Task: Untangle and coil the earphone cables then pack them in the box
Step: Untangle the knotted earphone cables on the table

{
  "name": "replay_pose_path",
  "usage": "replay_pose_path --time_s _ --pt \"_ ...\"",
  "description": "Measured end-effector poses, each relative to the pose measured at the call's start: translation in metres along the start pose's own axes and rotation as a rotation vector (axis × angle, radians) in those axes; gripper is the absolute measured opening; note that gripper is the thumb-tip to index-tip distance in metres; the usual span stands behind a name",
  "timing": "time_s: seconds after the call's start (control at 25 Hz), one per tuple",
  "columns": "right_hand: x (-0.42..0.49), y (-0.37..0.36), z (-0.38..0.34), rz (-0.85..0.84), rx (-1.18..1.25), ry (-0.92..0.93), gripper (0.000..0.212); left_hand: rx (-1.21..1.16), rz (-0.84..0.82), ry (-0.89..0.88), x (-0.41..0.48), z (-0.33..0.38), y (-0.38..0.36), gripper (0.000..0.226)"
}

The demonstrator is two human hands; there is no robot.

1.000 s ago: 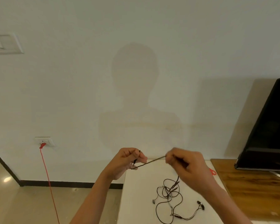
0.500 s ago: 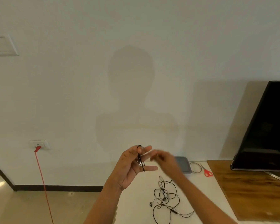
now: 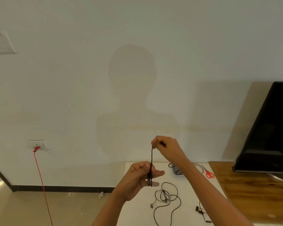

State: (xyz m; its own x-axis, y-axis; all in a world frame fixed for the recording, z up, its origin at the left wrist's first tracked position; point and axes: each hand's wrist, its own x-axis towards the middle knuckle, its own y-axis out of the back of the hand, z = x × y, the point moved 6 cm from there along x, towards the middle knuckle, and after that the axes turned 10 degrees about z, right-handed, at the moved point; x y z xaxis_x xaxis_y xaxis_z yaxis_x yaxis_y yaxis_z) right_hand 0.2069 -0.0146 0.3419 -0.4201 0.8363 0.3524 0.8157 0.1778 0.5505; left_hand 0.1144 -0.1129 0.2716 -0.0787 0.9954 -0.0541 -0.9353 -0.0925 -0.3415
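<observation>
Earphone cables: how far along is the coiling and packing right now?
Done: no finished coil is visible. In hand: the left hand holds one black cable wound round its fingers, the right hand pinching its free end above. Left: finish that coil, untangle the second earphone set on the white table, pack both in the grey box, mostly hidden behind the right arm.
</observation>
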Motion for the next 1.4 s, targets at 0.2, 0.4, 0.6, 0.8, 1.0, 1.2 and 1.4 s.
replay_pose_path --time_s 0.2,0.4,0.6,0.8,1.0,1.2,1.4 --pt "-0.077 -0.056 0.051 -0.152 0.155 -0.28 0.031 -0.326 0.106 -0.125 0.013 0.041 0.011 0.023" --pt "-0.098 -0.015 -0.002 -0.036 0.183 -0.048 0.032 0.271 0.141 -0.162 0.021 0.031 0.028 0.028" --pt "-0.005 0.019 -0.01 0.119 0.066 0.003 0.035 0.078 -0.001 -0.034 0.009 0.021 -0.011 0.026" --pt "-0.048 -0.025 0.043 -0.098 0.485 -0.385 0.042 -0.126 -0.004 0.012 0.005 0.036 -0.02 0.029" --pt "-0.088 -0.034 0.055 -0.222 0.624 -0.484 0.043 -0.259 -0.015 0.082 0.002 0.029 -0.025 0.028" --pt "-0.118 -0.043 0.035 -0.189 0.413 -0.321 0.049 -0.211 0.177 -0.071 0.02 0.04 -0.001 0.02" --pt "-0.107 -0.003 -0.002 0.056 0.201 -0.056 0.038 0.366 0.123 -0.096 0.018 0.021 0.011 0.027"
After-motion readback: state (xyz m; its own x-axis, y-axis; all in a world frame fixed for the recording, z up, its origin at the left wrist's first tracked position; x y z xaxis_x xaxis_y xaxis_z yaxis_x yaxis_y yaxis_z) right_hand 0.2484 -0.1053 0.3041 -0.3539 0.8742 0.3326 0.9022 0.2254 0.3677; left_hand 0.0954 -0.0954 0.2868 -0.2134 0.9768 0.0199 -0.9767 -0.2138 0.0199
